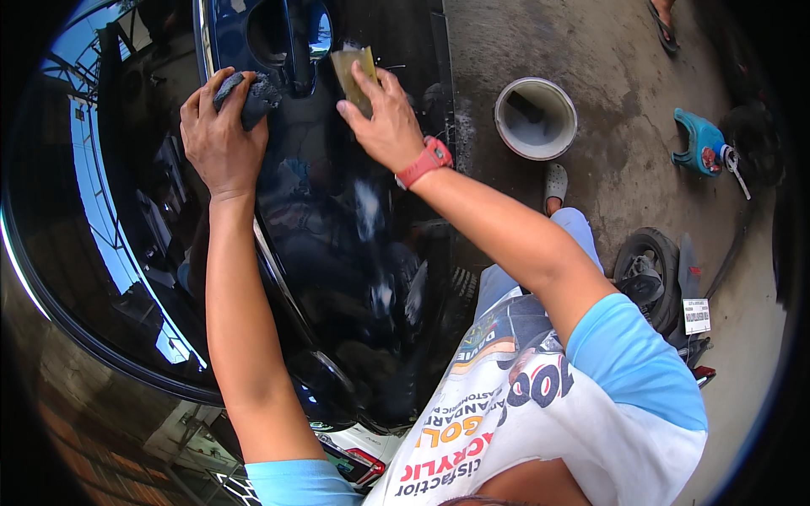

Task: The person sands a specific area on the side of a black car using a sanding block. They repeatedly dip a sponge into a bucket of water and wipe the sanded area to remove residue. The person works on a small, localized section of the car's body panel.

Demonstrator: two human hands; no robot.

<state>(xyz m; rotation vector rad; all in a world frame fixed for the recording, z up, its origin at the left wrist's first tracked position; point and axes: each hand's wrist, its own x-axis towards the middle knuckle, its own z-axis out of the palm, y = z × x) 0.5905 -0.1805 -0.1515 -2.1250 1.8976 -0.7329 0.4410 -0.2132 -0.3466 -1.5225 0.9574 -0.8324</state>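
Note:
My left hand (223, 139) is closed round a dark, wet-looking sponge (261, 99), above the car window's lower edge. Beside it, my right hand (381, 118) presses a flat yellowish-brown sanding pad (349, 76) to the black car door (337, 169). Its fingers lie over the pad's right side, with the thumb off to the left. Whitish smears mark the paint around the pad and lower down the panel. The door handle (297, 51) is just left of the pad. A red watch (426, 162) is on my right wrist.
A white bucket (537, 154) with cloudy liquid and a dark object inside stands on the concrete floor to the right. Farther right are a teal jug (699, 143) and a motorcycle wheel (648, 274). Another person's sandalled foot (663, 27) shows at the top right.

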